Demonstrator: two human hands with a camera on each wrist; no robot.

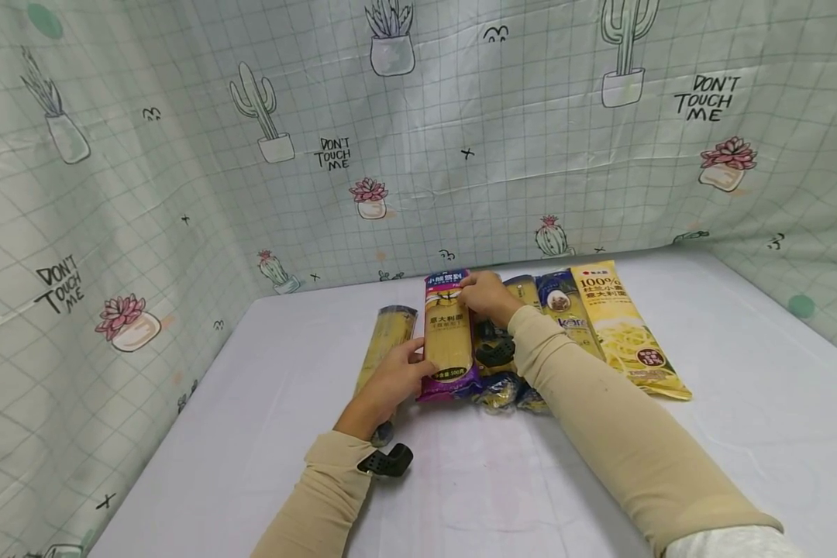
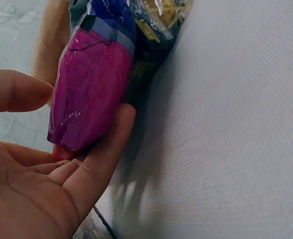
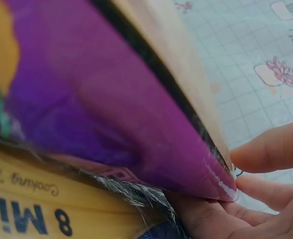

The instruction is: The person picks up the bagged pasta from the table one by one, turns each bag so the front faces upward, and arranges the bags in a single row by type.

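Note:
Both hands hold a purple-and-yellow packet of spaghetti (image 1: 449, 329), which stands out in front of its neighbours. My left hand (image 1: 394, 380) grips its lower left edge; in the left wrist view the thumb lies on one side of the magenta end (image 2: 89, 89) and the fingers on the other. At the upper right edge, my right hand (image 1: 487, 297) pinches the packet. The right wrist view shows its purple side (image 3: 101, 89) between thumb and fingers. Left of it lies a slim clear pasta packet (image 1: 390, 329), partly covered by the left hand.
Right of the held packet, more pasta packs lie side by side: one partly hidden by the right arm (image 1: 525, 290), a dark blue one (image 1: 556, 292) and a large yellow one (image 1: 617, 325). A cactus-print cloth (image 1: 425, 116) hangs behind the white table (image 1: 265, 387).

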